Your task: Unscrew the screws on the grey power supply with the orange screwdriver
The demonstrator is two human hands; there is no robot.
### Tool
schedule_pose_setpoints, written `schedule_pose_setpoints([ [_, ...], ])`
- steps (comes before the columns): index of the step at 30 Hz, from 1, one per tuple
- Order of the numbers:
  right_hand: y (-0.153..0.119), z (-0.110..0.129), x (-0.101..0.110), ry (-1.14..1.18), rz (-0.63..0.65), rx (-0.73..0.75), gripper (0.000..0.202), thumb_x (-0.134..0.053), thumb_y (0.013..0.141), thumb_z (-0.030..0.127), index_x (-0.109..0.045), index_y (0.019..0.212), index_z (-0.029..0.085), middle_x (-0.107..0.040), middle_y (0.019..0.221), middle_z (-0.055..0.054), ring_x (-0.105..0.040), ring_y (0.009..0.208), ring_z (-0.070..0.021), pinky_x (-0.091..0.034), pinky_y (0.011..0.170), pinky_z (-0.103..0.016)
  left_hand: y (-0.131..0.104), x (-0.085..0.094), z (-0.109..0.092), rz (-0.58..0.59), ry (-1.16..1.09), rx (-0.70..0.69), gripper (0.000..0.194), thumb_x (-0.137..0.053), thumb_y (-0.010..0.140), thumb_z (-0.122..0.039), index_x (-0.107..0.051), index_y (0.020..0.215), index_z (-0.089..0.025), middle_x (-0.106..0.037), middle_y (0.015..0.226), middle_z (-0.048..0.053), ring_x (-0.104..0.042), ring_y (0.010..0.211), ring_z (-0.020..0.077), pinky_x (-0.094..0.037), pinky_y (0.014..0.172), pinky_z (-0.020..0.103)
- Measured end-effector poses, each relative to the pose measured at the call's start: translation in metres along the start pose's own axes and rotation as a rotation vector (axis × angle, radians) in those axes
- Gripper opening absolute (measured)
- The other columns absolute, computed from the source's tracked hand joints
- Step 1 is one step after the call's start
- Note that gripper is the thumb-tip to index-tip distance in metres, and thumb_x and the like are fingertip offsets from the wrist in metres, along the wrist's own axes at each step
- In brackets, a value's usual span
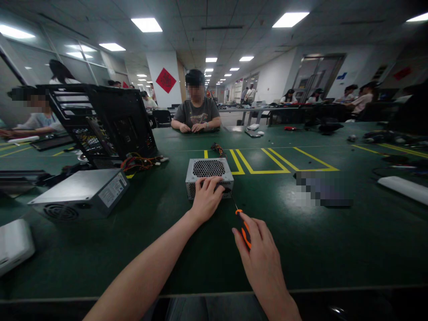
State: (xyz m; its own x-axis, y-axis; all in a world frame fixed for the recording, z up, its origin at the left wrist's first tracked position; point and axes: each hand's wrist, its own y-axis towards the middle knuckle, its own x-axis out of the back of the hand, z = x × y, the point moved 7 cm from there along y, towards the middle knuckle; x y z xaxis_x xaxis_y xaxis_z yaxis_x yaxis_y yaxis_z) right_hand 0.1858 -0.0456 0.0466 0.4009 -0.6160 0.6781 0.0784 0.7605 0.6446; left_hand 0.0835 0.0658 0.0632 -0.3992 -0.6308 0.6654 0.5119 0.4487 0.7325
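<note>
A grey metal power supply unit (191, 171) with a honeycomb vent on top sits on the green table in front of me. My left hand (207, 198) grips its near side, fingers bent over the front top edge. Loosely closed, my right hand (262, 249) holds a screwdriver (243, 229) with an orange and black handle. Its thin shaft points up and left at the unit's near right side, by a dark socket or switch. Whether the tip touches a screw is too small to tell. A bundle of cables (218, 149) comes out behind the unit.
On the left stand a second power supply (76, 189), an open black computer case (133, 120) with loose wires (140, 162), and a white object (15, 245). A blurred dark item (323, 189) lies right. Yellow tape lines (267, 171) mark the table (187, 272). A person (197, 109) sits opposite.
</note>
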Motion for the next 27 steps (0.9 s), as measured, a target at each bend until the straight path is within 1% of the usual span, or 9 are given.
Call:
schedule_pose_setpoints([
  [2, -0.0011, -0.0041, -0.0024, 0.035, 0.031, -0.081, 0.035, -0.034, 0.091, 0.038, -0.048, 0.114, 0.015, -0.061, 0.094, -0.011, -0.062, 0.081, -0.0202, -0.052, 0.064, -0.032, -0.0001, -0.0003, 0.0004, 0.001, -0.002, 0.005, 0.011, -0.052, 0.082, -0.018, -0.059, 0.090, -0.020, -0.054, 0.120, 0.007, -0.046, 0.111, 0.0224, -0.031, 0.093, 0.043],
  [4, -0.0025, -0.0062, -0.0044, 0.034, 0.060, -0.100, 0.033, -0.032, 0.092, 0.035, -0.047, 0.113, 0.015, -0.063, 0.094, -0.010, -0.063, 0.079, -0.0198, -0.053, 0.062, -0.032, -0.0003, -0.0007, 0.0008, 0.003, -0.005, 0.008, 0.010, -0.052, 0.083, -0.019, -0.058, 0.090, -0.020, -0.053, 0.121, 0.007, -0.045, 0.111, 0.0223, -0.030, 0.093, 0.043],
  [6, -0.0031, -0.0052, -0.0051, -0.012, 0.072, -0.049, 0.030, -0.032, 0.091, 0.028, -0.050, 0.111, 0.016, -0.061, 0.091, -0.010, -0.062, 0.078, -0.0205, -0.052, 0.063, -0.034, -0.0004, -0.0011, 0.0012, 0.003, -0.009, 0.011, 0.010, -0.052, 0.083, -0.019, -0.058, 0.090, -0.020, -0.054, 0.120, 0.007, -0.046, 0.111, 0.0223, -0.030, 0.093, 0.043],
  [9, -0.0029, -0.0016, -0.0039, -0.075, 0.041, 0.064, 0.030, -0.032, 0.089, 0.018, -0.055, 0.107, 0.017, -0.056, 0.090, -0.010, -0.058, 0.078, -0.0211, -0.052, 0.064, -0.036, -0.0006, -0.0013, 0.0018, -0.002, -0.009, 0.017, 0.010, -0.052, 0.083, -0.019, -0.058, 0.090, -0.020, -0.054, 0.120, 0.006, -0.046, 0.111, 0.0220, -0.030, 0.093, 0.043],
  [12, -0.0018, 0.0002, -0.0040, -0.053, 0.012, 0.105, 0.031, -0.032, 0.086, 0.014, -0.057, 0.106, 0.017, -0.052, 0.091, -0.011, -0.057, 0.077, -0.0200, -0.052, 0.064, -0.035, -0.0006, -0.0014, 0.0019, 0.000, -0.005, 0.017, 0.010, -0.054, 0.082, -0.020, -0.058, 0.091, -0.021, -0.054, 0.120, 0.006, -0.045, 0.112, 0.0218, -0.031, 0.093, 0.042],
  [16, -0.0004, -0.0008, -0.0067, 0.026, 0.030, 0.048, 0.035, -0.038, 0.086, 0.019, -0.047, 0.120, 0.014, -0.050, 0.095, -0.011, -0.057, 0.079, -0.0198, -0.053, 0.062, -0.033, -0.0003, -0.0014, 0.0018, 0.004, -0.002, 0.021, 0.009, -0.054, 0.082, -0.020, -0.058, 0.091, -0.021, -0.054, 0.120, 0.006, -0.045, 0.112, 0.0218, -0.031, 0.093, 0.042],
  [19, -0.0012, -0.0029, -0.0033, 0.089, 0.002, 0.010, 0.031, -0.039, 0.088, 0.023, -0.047, 0.117, 0.016, -0.049, 0.098, -0.011, -0.058, 0.084, -0.0192, -0.054, 0.065, -0.030, 0.0002, -0.0018, 0.0016, 0.001, -0.011, 0.029, 0.009, -0.054, 0.082, -0.020, -0.058, 0.091, -0.021, -0.054, 0.119, 0.006, -0.045, 0.111, 0.0215, -0.031, 0.093, 0.042],
  [22, -0.0024, -0.0059, 0.0013, 0.108, -0.039, 0.003, 0.028, -0.037, 0.090, 0.027, -0.048, 0.113, 0.018, -0.050, 0.098, -0.009, -0.059, 0.087, -0.0186, -0.054, 0.069, -0.030, 0.0004, -0.0028, 0.0018, -0.003, -0.019, 0.041, 0.010, -0.056, 0.081, -0.019, -0.057, 0.090, -0.022, -0.053, 0.119, 0.005, -0.045, 0.111, 0.0215, -0.031, 0.093, 0.042],
  [27, -0.0006, -0.0071, 0.0027, 0.100, -0.059, 0.022, 0.029, -0.034, 0.091, 0.032, -0.050, 0.111, 0.017, -0.052, 0.095, -0.009, -0.062, 0.082, -0.0168, -0.055, 0.064, -0.027, 0.0001, -0.0040, 0.0022, -0.001, -0.020, 0.042, 0.010, -0.056, 0.081, -0.019, -0.056, 0.091, -0.021, -0.053, 0.118, 0.004, -0.045, 0.110, 0.0210, -0.031, 0.093, 0.042],
])
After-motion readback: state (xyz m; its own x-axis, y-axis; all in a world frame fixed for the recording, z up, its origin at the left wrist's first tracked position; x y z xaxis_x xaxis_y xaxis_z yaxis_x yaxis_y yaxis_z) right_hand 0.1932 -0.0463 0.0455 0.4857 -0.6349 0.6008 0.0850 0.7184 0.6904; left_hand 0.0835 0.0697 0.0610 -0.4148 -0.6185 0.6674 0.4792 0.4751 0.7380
